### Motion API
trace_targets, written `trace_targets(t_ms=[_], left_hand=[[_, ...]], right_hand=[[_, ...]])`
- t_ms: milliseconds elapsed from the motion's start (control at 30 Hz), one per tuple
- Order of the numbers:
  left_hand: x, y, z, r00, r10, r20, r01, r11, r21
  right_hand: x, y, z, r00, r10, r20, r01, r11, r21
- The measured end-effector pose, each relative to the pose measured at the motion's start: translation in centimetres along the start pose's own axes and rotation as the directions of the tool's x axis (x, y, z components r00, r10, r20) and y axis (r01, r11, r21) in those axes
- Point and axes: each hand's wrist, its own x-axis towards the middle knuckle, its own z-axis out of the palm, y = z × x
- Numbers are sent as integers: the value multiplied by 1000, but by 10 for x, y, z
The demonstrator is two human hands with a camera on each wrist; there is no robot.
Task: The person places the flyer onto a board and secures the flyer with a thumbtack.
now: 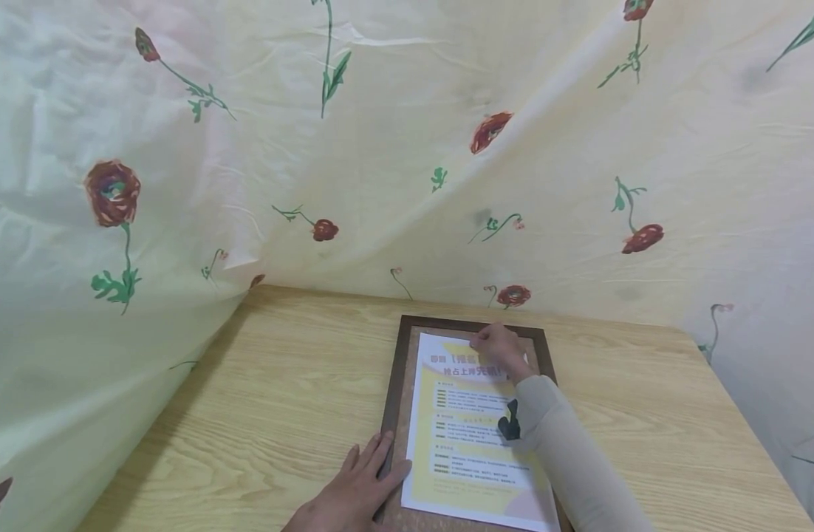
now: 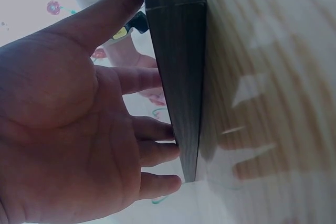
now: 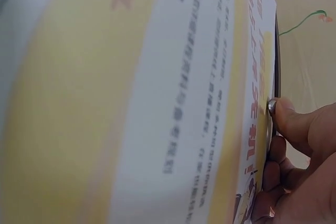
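A brown-framed cork board (image 1: 396, 377) lies on the wooden table, and a printed yellow-and-white sheet (image 1: 470, 436) rests on it. At the sheet's top edge, my right hand (image 1: 503, 350) holds a silver thumbtack (image 3: 271, 107) against the paper. The thumb bears on the tack's round head, while the other fingers curl beneath it in the right wrist view. My left hand (image 1: 354, 484) rests at the frame's left side, thumb over the top edge. In the left wrist view its fingers, fairly straight, touch the dark frame side (image 2: 178, 77).
Pale wood-grain tabletop (image 1: 274, 391) extends on both sides of the board. A flower-printed cloth (image 1: 367, 162) hangs behind and along the left of the table. A small black device (image 1: 509, 423) is on the right wrist, over the sheet.
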Motion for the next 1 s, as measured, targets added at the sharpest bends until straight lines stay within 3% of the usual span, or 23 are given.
trace_targets(t_ms=[400,700,1000], left_hand=[[-1,-2,0,999,30,-10,-30,999,22],[0,-3,1,1000,27,0,-27,999,41],[0,-3,2,1000,22,-7,-21,999,50]], right_hand=[[0,4,4,998,-27,-62,29,999,29],[0,3,7,988,-59,-144,58,998,-11],[1,0,6,984,-78,-159,70,996,-52]])
